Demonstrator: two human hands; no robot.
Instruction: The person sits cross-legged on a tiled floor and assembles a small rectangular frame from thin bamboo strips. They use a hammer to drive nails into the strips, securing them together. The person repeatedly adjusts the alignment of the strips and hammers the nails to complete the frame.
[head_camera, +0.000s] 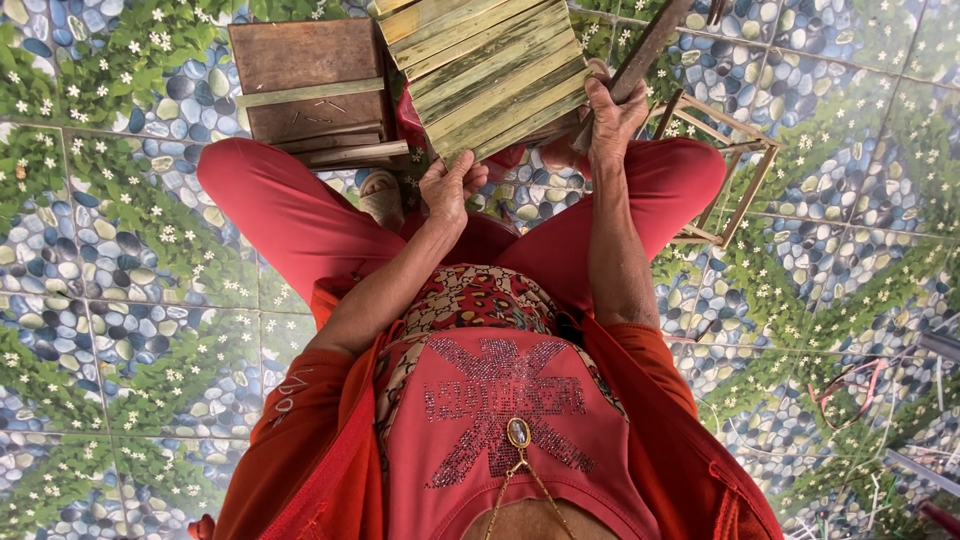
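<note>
I sit cross-legged in red trousers on a tiled floor. A flat panel of greenish-yellow strips (490, 70), laid side by side, rests tilted over my knees. My left hand (447, 187) pinches the panel's near lower edge. My right hand (612, 118) is at the panel's right edge, closed around a long dark rod-like tool (650, 45) that slants up and away to the right. The tool's far end runs out of view.
A small brown wooden stool or board with loose slats (310, 90) stands at the upper left beyond my left knee. A thin wooden frame (735, 175) lies by my right knee. Loose cords and strips (850, 385) lie on the patterned floor at the right.
</note>
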